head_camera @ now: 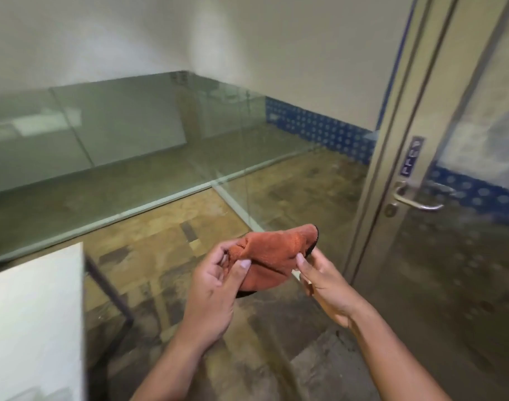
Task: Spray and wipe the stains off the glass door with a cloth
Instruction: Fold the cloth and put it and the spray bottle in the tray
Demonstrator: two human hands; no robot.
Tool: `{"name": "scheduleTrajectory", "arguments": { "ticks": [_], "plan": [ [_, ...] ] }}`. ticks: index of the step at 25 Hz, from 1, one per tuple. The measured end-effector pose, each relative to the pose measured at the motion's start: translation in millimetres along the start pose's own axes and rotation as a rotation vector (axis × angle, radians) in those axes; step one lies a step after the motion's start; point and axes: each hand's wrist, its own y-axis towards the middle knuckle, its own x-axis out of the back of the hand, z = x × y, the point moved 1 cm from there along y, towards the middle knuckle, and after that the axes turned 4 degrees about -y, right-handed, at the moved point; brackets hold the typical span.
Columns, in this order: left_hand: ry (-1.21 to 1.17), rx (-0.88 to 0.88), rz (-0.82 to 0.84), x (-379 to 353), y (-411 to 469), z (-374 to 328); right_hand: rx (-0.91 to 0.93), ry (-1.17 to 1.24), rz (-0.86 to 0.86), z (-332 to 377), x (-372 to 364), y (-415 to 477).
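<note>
An orange cloth [272,253] with a dark edge hangs bunched between both my hands at the centre of the view. My left hand [215,287] grips its left side with thumb and fingers. My right hand [324,280] pinches its right edge between thumb and forefinger. The glass door [461,256] stands at the right in a metal frame, its pane hazy with smears and spots. A silver lever handle [415,202] sits on it under a small "PULL" label [410,156]. No spray bottle is in view.
A white table top [36,319] with a dark metal leg [108,287] fills the lower left. Glass partition walls [117,157] with a metal floor rail run across the back and meet near the door. The floor is worn brown and grey carpet.
</note>
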Motion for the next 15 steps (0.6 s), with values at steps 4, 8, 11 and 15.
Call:
{"name": "scheduleTrajectory", "arguments": {
  "ticks": [4,8,11,15],
  "plan": [
    [0.028,0.027,-0.153,70,-38,-16,-0.018,-0.081,0.166,-13,-76,6],
    [0.069,0.059,-0.385,152,-79,-36,-0.026,-0.039,0.239,-38,-163,21],
    [0.143,0.117,-0.536,221,-112,-49,-0.081,0.038,0.297,-55,-236,27],
    [0.180,0.187,-0.685,315,-160,-67,-0.109,0.012,0.317,-87,-337,22]
  ]
}}
